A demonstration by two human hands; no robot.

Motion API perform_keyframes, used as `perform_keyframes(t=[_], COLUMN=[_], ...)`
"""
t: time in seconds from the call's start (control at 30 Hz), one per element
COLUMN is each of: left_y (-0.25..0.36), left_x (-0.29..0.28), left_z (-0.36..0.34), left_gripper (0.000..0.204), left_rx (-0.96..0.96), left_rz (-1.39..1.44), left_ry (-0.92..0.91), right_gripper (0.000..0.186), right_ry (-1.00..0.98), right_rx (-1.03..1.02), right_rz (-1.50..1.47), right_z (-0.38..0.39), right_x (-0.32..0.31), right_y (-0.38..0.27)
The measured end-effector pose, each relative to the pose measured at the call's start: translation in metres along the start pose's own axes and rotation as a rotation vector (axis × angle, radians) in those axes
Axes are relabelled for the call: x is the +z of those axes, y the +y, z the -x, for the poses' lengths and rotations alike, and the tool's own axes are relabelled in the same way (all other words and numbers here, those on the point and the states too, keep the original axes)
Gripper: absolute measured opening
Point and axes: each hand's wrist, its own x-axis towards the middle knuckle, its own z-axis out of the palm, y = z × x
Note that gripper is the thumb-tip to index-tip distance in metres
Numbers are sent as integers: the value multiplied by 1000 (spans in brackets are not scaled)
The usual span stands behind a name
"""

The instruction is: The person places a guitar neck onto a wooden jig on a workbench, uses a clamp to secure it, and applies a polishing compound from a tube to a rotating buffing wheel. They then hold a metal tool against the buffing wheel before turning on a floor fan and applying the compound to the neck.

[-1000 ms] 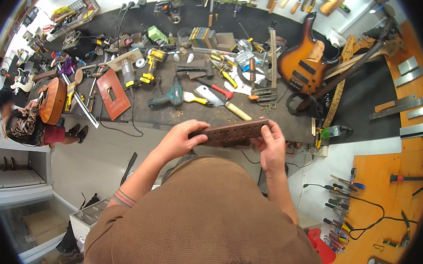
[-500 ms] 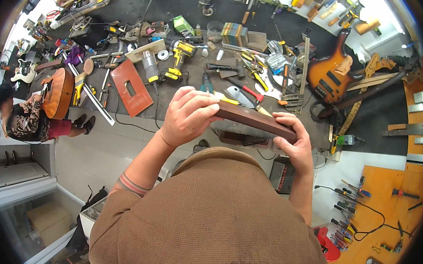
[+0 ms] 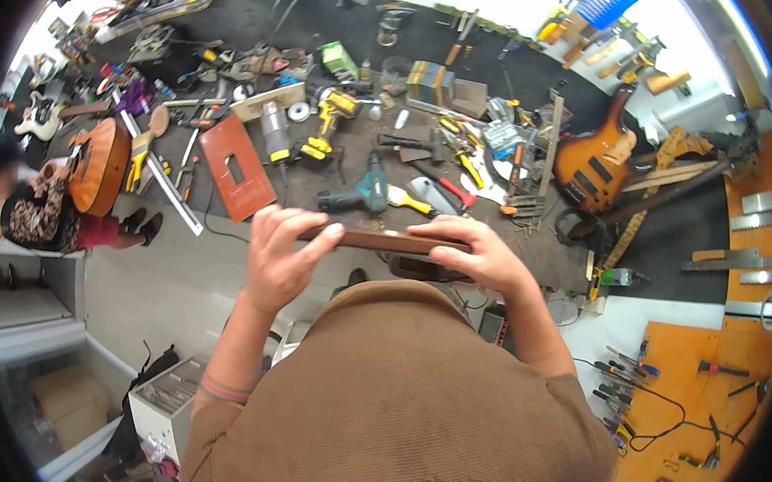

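My left hand [image 3: 283,257] grips the left end of a long dark-brown wooden piece [image 3: 377,239], fingers wrapped over it. My right hand [image 3: 482,260] holds the other end between fingers and thumb. The piece lies crosswise above my body at the bench's front edge, its narrow side facing up. Just beyond it on the bench are a teal cordless drill [image 3: 362,193], a red hammer [image 3: 455,190], a brush with a yellow handle [image 3: 411,200] and a reddish flat template [image 3: 240,175].
A crowded dark workbench [image 3: 510,235] spans ahead, with a yellow drill [image 3: 327,122] and a sunburst electric guitar [image 3: 589,169]. At left, a seated co-worker [image 3: 34,211] is beside an acoustic guitar [image 3: 99,170]. An orange tool board [image 3: 672,409] stands at right.
The holed face seen earliest no longer shows. Since the middle frame, both my hands and the piece have shifted left and lower, and the piece is more level.
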Motion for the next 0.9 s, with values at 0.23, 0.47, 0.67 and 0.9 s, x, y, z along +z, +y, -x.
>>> perform_keyframes(t=[0.23,0.47,0.67,0.9], left_y=[26,99,151,206], left_x=[15,76,180,222], left_z=[32,-29,-69,-75], left_gripper=[52,51,55,40], left_rx=[-264,-426,-618,-1243], left_rz=[39,35,178,824], left_ry=[39,-383,-689,-91], right_gripper=[42,45,46,62], right_ry=[-137,-356,-193,1088], right_rx=[73,239,134,224], right_rz=[-185,-180,-281,715], right_z=[-15,-4,22,16], right_x=[-21,-98,-155,-337], right_y=[30,69,133,320])
